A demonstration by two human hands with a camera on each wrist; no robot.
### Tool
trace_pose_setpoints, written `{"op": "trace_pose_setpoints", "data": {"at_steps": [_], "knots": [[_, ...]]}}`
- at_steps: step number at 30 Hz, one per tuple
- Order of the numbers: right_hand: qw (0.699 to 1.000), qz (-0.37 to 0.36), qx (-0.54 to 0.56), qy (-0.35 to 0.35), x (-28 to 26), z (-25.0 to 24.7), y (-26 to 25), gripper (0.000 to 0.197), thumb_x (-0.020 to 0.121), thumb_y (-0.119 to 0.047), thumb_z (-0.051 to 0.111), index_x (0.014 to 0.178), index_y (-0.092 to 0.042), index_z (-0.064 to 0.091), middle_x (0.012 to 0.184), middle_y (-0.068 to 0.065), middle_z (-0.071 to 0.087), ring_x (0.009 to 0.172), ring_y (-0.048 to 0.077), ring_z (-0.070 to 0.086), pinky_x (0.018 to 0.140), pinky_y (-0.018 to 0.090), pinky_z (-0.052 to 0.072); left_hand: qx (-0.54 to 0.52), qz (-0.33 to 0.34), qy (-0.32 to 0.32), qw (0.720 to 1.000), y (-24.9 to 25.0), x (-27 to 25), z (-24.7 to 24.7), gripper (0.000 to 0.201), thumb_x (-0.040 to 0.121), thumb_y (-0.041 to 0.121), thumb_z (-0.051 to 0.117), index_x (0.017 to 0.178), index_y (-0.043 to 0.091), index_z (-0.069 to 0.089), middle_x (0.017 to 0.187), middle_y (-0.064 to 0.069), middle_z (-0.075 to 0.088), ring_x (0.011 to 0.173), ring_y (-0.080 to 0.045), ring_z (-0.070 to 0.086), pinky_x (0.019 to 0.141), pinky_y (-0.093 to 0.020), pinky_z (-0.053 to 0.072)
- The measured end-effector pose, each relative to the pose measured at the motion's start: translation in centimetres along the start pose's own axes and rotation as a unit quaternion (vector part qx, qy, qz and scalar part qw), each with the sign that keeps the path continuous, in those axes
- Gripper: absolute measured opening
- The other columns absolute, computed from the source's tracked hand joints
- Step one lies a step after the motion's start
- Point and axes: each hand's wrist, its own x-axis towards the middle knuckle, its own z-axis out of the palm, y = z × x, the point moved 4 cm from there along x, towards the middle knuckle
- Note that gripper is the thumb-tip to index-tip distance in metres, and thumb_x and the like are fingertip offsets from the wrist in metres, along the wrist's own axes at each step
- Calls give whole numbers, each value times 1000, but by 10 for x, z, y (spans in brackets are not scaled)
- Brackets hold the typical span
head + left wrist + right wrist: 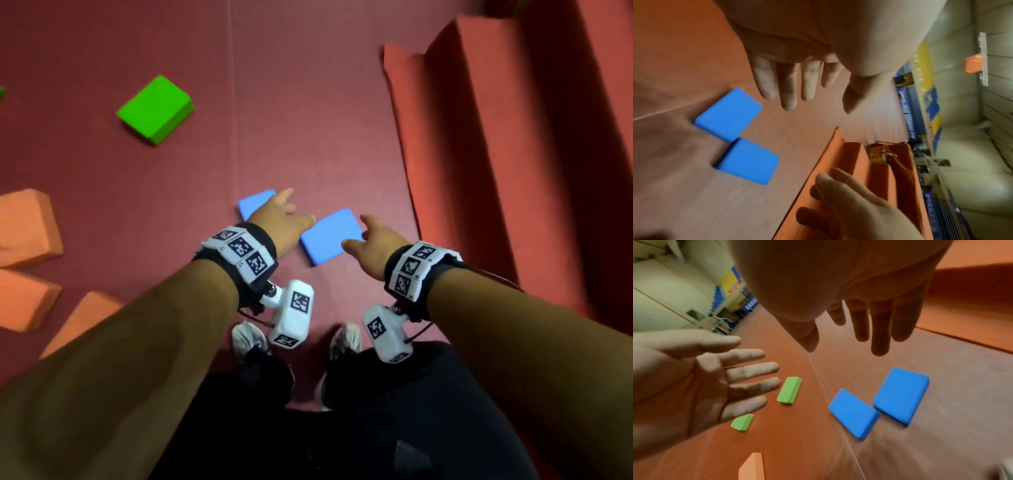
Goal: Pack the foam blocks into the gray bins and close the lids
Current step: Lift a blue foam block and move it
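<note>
Two flat blue foam blocks lie side by side on the red mat. My left hand [287, 216] hovers open over the left blue block [255, 204], hiding part of it. My right hand [366, 233] hovers open at the right edge of the right blue block [330, 236]. In the left wrist view the left hand [818, 97] has straight fingers above the left block [728, 114] and the right block [749, 160], not touching either. The right wrist view shows the right hand [849, 337] spread above both blocks [854, 413] [901, 394]. No gray bin is in view.
A green block [156, 109] lies on the mat at the far left, and orange blocks [27, 226] [82, 318] sit at the left edge. A tall red stepped foam structure [479, 137] stands close on the right. My feet [250, 337] are just behind the blue blocks.
</note>
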Motion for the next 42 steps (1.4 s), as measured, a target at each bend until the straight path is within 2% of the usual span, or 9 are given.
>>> {"op": "trace_pose_setpoints", "data": {"at_steps": [4, 16, 21, 25, 29, 33, 35, 39, 42], "knots": [[998, 32, -34, -45, 142, 93, 39, 77, 90, -42, 56, 153, -20, 17, 139, 8, 53, 126, 28, 51, 104, 33, 39, -33, -87, -26, 995, -121, 117, 45, 109, 49, 52, 65, 148, 24, 31, 140, 1, 51, 118, -23, 59, 106, -47, 43], [988, 132, -52, 65, 486, 199, 130, 59, 90, -31, 53, 141, -9, 32, 142, 17, 40, 131, 36, 42, 108, 44, 32, 97, -94, -42, 990, -289, 389, 142, 62, 65, 50, 65, 122, 28, 57, 106, -3, 70, 98, -22, 68, 96, -42, 51], [982, 171, -53, 63, 484, 198, 137, 86, 68, -49, 55, 142, -16, 26, 135, 15, 46, 123, 36, 49, 104, 51, 36, 115, -126, -39, 985, -299, 389, 162, 86, 68, 44, 71, 143, 16, 40, 113, -8, 67, 107, -25, 63, 98, -39, 48], [990, 92, -85, 66, 468, 156, 110, 64, 81, -52, 43, 130, -11, 51, 130, 18, 51, 120, 40, 47, 100, 45, 40, 58, -136, 8, 989, -286, 380, 147, 86, 74, 39, 76, 146, 18, 35, 129, -11, 60, 118, -25, 57, 106, -35, 40], [989, -21, -5, 148, 460, 83, 14, 65, 79, -52, 52, 135, -19, 50, 141, 16, 41, 128, 40, 43, 106, 46, 36, -84, -88, 150, 981, -249, 375, 100, 91, 42, 52, 68, 125, 31, 37, 93, -5, 68, 92, -26, 68, 93, -45, 53], [975, -112, 87, 171, 450, 49, -60, 71, 50, -60, 57, 112, -26, 65, 119, 9, 62, 100, 34, 63, 90, 43, 52, -164, -63, 236, 956, -226, 362, 33, 76, 43, 50, 67, 113, 26, 50, 69, 3, 58, 54, -18, 55, 71, -39, 56], [975, -150, 96, 133, 444, 69, -87, 61, 54, -55, 61, 107, -26, 67, 111, 6, 66, 93, 30, 65, 86, 38, 55, -152, -80, 262, 950, -241, 354, 0, 57, 47, 51, 68, 94, 21, 60, 65, 2, 59, 48, -16, 52, 60, -34, 51], [983, -164, 81, -22, 454, 166, -90, 46, 75, -38, 71, 118, -24, 66, 107, 2, 70, 95, 23, 67, 84, 29, 53, -164, -211, 299, 916, -327, 334, -26, 78, 47, 53, 75, 108, 5, 67, 101, -20, 71, 86, -32, 69, 84, -44, 55], [982, -132, 89, -99, 464, 236, -56, 60, 80, -52, 69, 131, -22, 60, 121, 1, 67, 107, 23, 64, 92, 29, 48, -168, -239, 269, 918, -366, 313, 3, 53, 70, 29, 79, 114, 5, 63, 112, -25, 67, 90, -33, 66, 83, -43, 51]]}}
